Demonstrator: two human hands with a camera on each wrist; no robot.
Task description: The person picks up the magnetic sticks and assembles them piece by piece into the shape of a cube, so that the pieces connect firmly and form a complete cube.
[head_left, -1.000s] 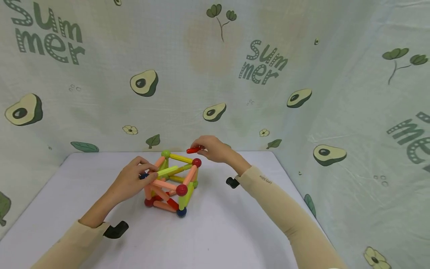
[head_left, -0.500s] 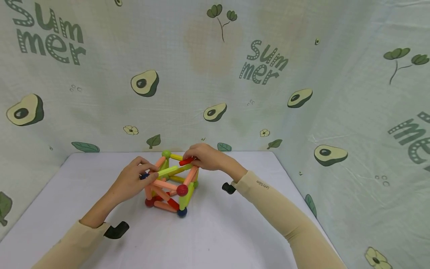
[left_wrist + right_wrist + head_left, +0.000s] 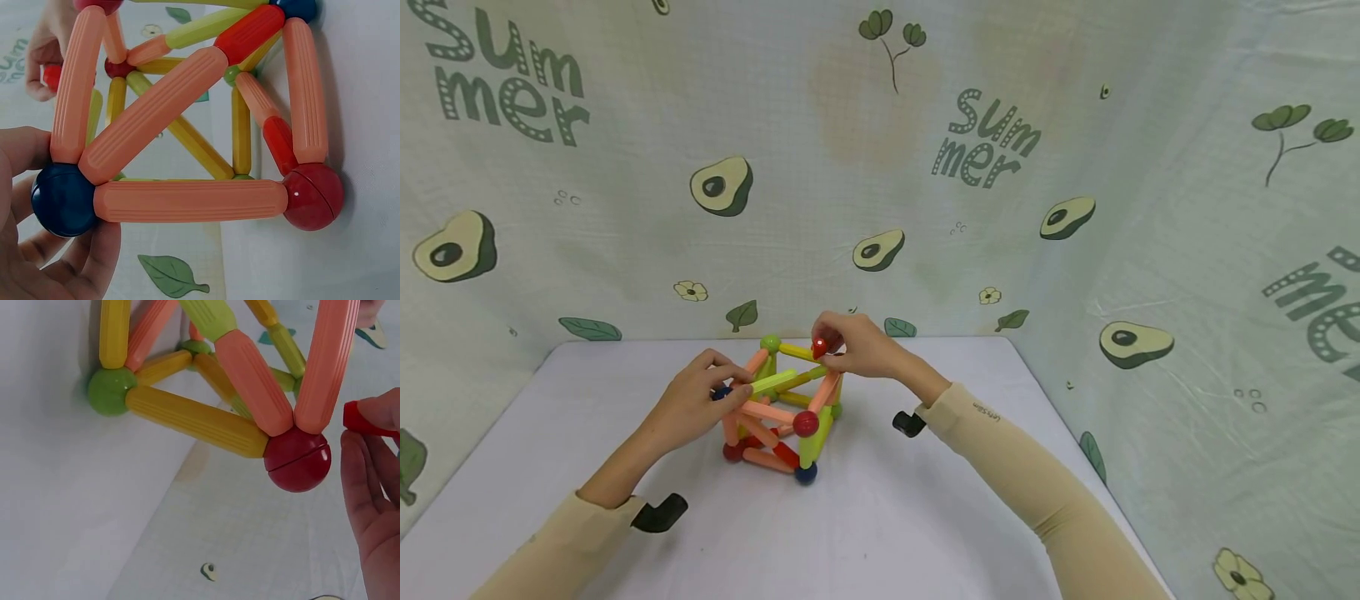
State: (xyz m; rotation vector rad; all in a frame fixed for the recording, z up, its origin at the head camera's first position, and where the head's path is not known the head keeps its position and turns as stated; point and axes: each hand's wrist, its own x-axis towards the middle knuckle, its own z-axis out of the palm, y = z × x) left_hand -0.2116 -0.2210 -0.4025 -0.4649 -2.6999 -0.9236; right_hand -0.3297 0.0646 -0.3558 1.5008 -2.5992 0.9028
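Note:
A box-like frame of magnetic sticks and balls stands on the table, with salmon sticks (image 3: 190,201), yellow sticks (image 3: 197,422) and several coloured balls. My left hand (image 3: 703,400) grips the dark blue ball (image 3: 65,199) at its upper left corner. From there a lime stick (image 3: 772,382) reaches rightward across the top. Between thumb and fingers, my right hand (image 3: 861,346) pinches a short red stick (image 3: 370,422) over the back right corner. Close beside that stick is the dark red ball (image 3: 299,459) where salmon and yellow sticks meet; in the head view the hand covers this ball.
The white tabletop (image 3: 887,517) spreads around the frame. Behind it hangs a pale cloth (image 3: 805,225) printed with avocados and leaves, which also runs along the right side. Black wrist mounts (image 3: 659,512) stick out from both sleeves.
My right hand has come left and slightly down to the frame's back right corner. The red stick, sideways earlier, now shows its end toward the head camera. The left hand stays put.

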